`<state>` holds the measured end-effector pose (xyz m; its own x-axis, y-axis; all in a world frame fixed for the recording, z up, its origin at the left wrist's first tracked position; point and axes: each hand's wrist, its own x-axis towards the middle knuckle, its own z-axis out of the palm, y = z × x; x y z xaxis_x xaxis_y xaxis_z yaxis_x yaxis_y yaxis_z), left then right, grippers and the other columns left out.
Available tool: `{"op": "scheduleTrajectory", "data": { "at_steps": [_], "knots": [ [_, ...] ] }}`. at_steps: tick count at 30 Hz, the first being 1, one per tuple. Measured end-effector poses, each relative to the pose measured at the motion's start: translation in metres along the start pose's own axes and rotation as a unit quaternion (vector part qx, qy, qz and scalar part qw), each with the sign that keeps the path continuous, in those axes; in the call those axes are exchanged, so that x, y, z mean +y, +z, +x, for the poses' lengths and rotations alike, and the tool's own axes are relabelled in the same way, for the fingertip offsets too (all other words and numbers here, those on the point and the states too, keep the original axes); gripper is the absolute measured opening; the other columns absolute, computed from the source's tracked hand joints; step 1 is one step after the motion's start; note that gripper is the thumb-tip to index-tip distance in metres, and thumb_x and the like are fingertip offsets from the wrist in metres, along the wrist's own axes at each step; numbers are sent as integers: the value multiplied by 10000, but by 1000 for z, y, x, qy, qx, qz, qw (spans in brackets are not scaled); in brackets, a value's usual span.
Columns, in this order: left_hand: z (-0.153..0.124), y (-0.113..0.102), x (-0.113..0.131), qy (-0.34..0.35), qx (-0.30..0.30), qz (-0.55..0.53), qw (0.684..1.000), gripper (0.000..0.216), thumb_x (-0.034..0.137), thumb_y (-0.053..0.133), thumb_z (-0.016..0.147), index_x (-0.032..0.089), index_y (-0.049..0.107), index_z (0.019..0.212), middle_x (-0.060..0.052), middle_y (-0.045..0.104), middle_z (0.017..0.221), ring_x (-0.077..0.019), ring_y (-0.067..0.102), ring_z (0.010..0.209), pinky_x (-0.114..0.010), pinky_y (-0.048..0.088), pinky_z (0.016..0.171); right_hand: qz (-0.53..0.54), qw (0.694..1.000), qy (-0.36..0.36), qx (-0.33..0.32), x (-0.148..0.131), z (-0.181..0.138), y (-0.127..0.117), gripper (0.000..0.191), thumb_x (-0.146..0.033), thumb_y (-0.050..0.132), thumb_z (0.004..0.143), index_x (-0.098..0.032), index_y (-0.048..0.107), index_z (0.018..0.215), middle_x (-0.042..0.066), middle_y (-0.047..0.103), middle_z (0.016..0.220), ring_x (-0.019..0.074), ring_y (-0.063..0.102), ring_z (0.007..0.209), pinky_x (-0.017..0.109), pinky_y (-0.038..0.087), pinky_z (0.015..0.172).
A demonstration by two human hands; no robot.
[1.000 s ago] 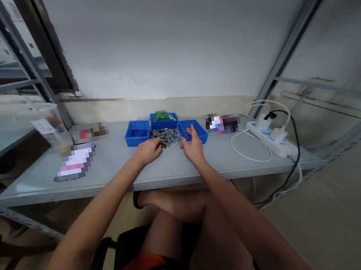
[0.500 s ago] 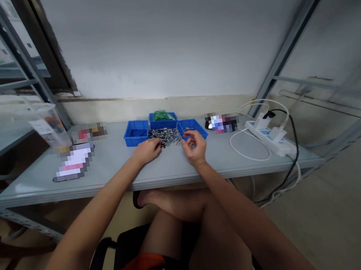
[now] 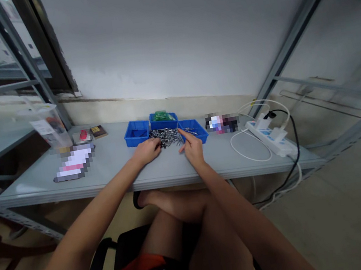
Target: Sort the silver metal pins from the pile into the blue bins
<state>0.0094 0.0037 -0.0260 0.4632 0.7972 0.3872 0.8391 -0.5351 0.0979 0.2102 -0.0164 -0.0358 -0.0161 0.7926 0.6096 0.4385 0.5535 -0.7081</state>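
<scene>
A pile of small, thin metal pieces [image 3: 167, 137], silver and black like screws, lies on the grey table between the blue bins. At its left edge rests my left hand [image 3: 148, 151], fingers curled together; whatever they hold is hidden. My right hand [image 3: 192, 147] is at the pile's right side, index finger stretched toward the pieces and thumb apart, with nothing seen in it. Behind that hand, the right blue bin [image 3: 203, 136] holds some thin metal pieces. The left blue bin [image 3: 137, 139] has a few dark bits inside. Green packets [image 3: 162, 116] fill the back blue bin [image 3: 163, 124].
On the left are a blurred phone [image 3: 75, 163], a plastic drink cup [image 3: 50, 127] and a small dark box [image 3: 98, 131]. To the right sit another blurred device [image 3: 222, 123] and a white power strip [image 3: 270, 138] with looping cables. A wall [image 3: 166, 53] rises behind the table.
My right hand has gone from curled fingers near the right bin to a stretched index finger over the pile's edge. My left hand has stayed in place.
</scene>
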Motion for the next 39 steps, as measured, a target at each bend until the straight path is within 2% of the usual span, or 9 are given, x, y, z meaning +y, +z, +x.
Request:
{"op": "scheduleTrajectory", "data": {
  "at_steps": [5, 7, 9, 12, 14, 23, 29, 33, 39],
  "knots": [
    [0, 0, 1, -1, -4, 10, 1000, 169, 263, 400, 837, 192, 543, 893, -62, 615, 932, -201, 576, 847, -279, 437, 684, 25, 999, 24, -31, 2, 1, 3, 534, -164, 268, 780, -260, 514, 1244, 68, 526, 1244, 75, 585, 516, 259, 514, 535],
    [0, 0, 0, 3, 0, 9, 1000, 171, 269, 399, 840, 192, 543, 892, -64, 616, 930, -205, 576, 847, -282, 436, 682, 24, 998, 35, -49, 5, 1, 4, 513, -165, 274, 773, -245, 549, 1198, 60, 577, 1157, 70, 571, 492, 238, 491, 500],
    [0, 0, 0, 7, 5, 6, 1000, 175, 270, 394, 844, 192, 543, 892, -67, 616, 925, -209, 577, 844, -288, 435, 683, 7, 996, 41, -77, 8, 2, 5, 460, -156, 290, 758, -223, 616, 1076, 35, 633, 988, 71, 541, 458, 229, 465, 484],
    [-1, -1, 1, 6, 2, 6, 1000, 180, 269, 391, 846, 193, 546, 896, -69, 615, 928, -211, 578, 845, -290, 435, 685, -60, 994, 28, -92, 11, 4, 6, 337, -160, 345, 743, -207, 659, 857, 0, 628, 740, 117, 551, 542, 247, 459, 572],
    [-1, -2, 2, -2, -5, 12, 1000, 182, 271, 393, 848, 194, 546, 908, -69, 615, 944, -208, 578, 858, -284, 436, 687, -100, 992, 22, -74, 12, 6, 7, 299, -167, 367, 747, -209, 656, 811, -1, 621, 692, 152, 567, 643, 272, 453, 660],
    [0, -1, 2, -30, -11, 47, 998, 209, 314, 395, 862, 177, 544, 911, -91, 623, 961, -234, 599, 842, -304, 442, 676, -118, 990, 78, 13, 16, 7, 7, 408, -135, 433, 727, -208, 540, 1114, 28, 631, 682, 213, 594, 733, 324, 432, 755],
    [0, -1, 2, -28, -16, 48, 998, 227, 348, 390, 866, 184, 542, 908, -83, 638, 946, -227, 602, 833, -292, 436, 661, -157, 980, 116, 37, 14, 7, 6, 356, -234, 512, 746, -220, 527, 1101, 43, 639, 692, 232, 589, 715, 350, 430, 737],
    [0, -2, 2, -24, -15, 32, 999, 215, 343, 401, 857, 192, 546, 904, -77, 644, 941, -225, 599, 831, -296, 434, 668, -175, 974, 136, 58, 11, 7, 5, 412, -268, 505, 766, -197, 471, 1171, 60, 642, 712, 246, 589, 714, 356, 433, 712],
    [-1, -4, 3, -29, -20, 12, 999, 191, 314, 420, 837, 190, 557, 881, -71, 647, 922, -224, 599, 821, -291, 430, 666, -190, 968, 160, 28, 9, 8, 5, 352, -262, 487, 788, -204, 503, 1136, 59, 649, 711, 247, 604, 746, 360, 436, 741]
  ]
}}
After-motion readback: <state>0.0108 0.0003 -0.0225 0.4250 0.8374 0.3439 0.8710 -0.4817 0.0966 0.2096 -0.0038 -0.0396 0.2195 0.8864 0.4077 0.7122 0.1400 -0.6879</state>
